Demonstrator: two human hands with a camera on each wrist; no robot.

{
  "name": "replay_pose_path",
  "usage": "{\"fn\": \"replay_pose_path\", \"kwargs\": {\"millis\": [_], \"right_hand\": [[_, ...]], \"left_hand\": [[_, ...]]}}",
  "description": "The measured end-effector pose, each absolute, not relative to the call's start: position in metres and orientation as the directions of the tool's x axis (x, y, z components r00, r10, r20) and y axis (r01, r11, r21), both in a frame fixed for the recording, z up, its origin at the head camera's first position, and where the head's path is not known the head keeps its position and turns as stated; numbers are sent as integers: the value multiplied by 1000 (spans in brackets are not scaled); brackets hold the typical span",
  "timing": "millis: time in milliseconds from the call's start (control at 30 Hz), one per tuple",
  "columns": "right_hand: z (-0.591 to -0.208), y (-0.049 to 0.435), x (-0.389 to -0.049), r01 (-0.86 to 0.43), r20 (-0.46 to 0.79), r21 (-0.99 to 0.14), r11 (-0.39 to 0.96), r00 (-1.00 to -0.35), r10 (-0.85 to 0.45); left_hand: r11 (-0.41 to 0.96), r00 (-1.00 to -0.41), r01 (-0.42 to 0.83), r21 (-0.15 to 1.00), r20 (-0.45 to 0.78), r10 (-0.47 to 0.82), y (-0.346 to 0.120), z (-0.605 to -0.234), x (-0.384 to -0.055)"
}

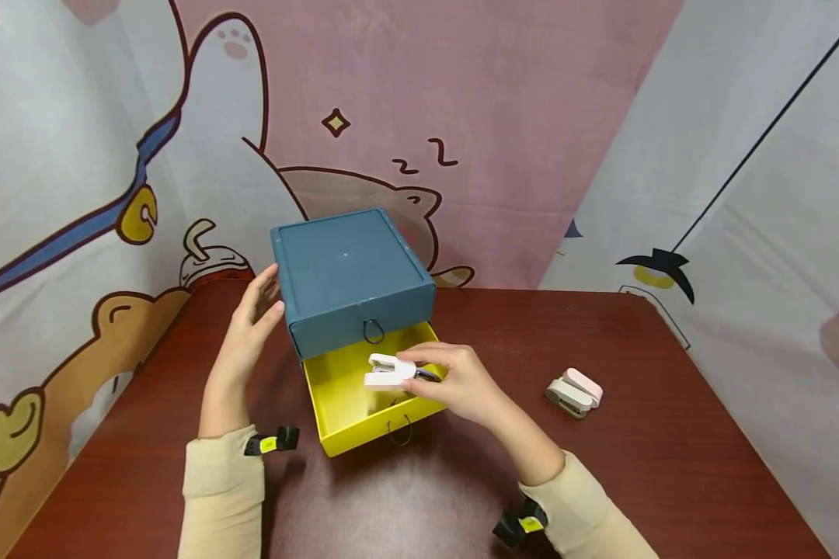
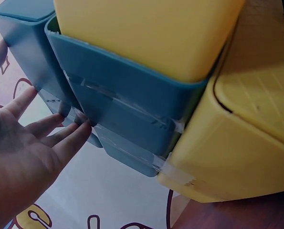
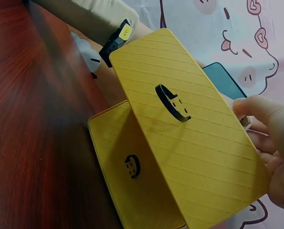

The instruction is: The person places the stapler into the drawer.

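A drawer unit with a blue top (image 1: 353, 260) stands on the table, its yellow drawer (image 1: 335, 388) pulled out at the front. My left hand (image 1: 241, 341) is at the unit's left side; in the left wrist view its fingertips touch the taped blue wall (image 2: 118, 90), fingers mostly straight. Over the drawer, my right hand (image 1: 457, 380) pinches a small white stapler (image 1: 390, 371) between thumb and fingers. In the right wrist view, the drawer front (image 3: 194, 129) hides most of that stapler. Something pale and blurred lies beneath it inside the drawer.
To the right on the brown table (image 1: 503, 326) lies a second small stapler (image 1: 575, 392), pink and off-white. Another yellow drawer front (image 3: 120, 162) sits below the pulled-out one. A patterned cloth (image 1: 496, 116) hangs behind the table. Dark ring pulls (image 1: 400, 431) stick out from the drawers.
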State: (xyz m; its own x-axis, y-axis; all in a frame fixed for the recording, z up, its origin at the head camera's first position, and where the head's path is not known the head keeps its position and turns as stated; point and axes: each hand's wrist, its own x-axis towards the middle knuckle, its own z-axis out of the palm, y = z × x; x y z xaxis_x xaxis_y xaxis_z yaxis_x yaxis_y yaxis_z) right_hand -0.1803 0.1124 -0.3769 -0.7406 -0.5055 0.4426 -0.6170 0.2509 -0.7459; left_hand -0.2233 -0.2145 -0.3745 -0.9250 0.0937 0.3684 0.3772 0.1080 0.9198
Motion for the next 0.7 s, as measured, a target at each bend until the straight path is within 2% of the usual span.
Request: {"fn": "replay_pose_path", "kwargs": {"millis": [400,500,700], "right_hand": [[-374,110,-182,-523,255,-780,344,-767,-589],[-375,112,-181,-519,270,-791,323,-770,-578],[-377,122,-176,-573,382,-762,300,-773,-506]], "left_hand": [[135,-933,359,924,351,80,-215,-376,-222],[132,-934,356,925,347,82,-214,-377,-222],[128,-933,360,924,352,81,-213,-374,-221]]}}
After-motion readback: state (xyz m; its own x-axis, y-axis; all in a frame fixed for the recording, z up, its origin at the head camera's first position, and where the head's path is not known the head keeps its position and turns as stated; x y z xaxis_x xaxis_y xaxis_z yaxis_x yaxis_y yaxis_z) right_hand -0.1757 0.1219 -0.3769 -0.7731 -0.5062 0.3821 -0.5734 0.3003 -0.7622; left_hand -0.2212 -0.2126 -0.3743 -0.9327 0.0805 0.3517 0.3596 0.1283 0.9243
